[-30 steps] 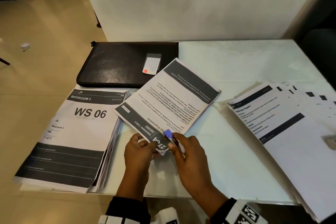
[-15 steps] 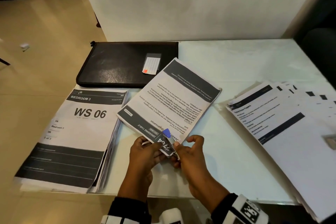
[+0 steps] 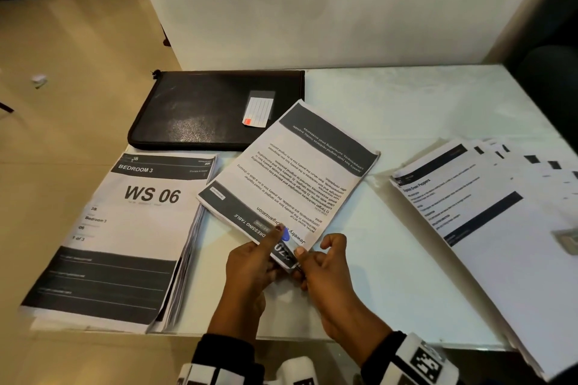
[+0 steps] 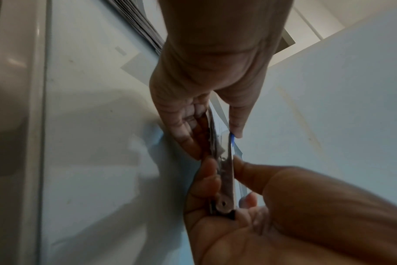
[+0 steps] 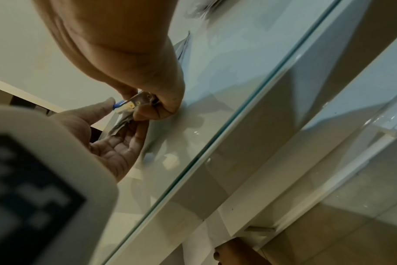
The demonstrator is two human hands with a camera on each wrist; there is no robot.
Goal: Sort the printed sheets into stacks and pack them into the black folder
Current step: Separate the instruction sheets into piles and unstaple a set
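Note:
A stack of printed sheets (image 3: 294, 172) headed "DRESSING TABLE" lies slanted in the middle of the white table (image 3: 406, 103). My left hand (image 3: 269, 247) pinches its near corner, with the index finger on top and the other fingers underneath. My right hand (image 3: 312, 259) grips a small metal stapler (image 3: 286, 248) with a blue tip, set on that corner. The left wrist view shows the stapler (image 4: 227, 172) between both hands. The black folder (image 3: 203, 109) lies closed at the back left.
A thick "WS 06" stack (image 3: 125, 228) fills the front left of the table. Several sheets (image 3: 488, 212) are fanned out along the right side, with a small grey object (image 3: 567, 239) on them. A wall stands right behind the table.
My left index finger has stretched out over the corner beside the stapler's blue tip. Both hands stayed at the stack's near corner, and the stack has barely moved.

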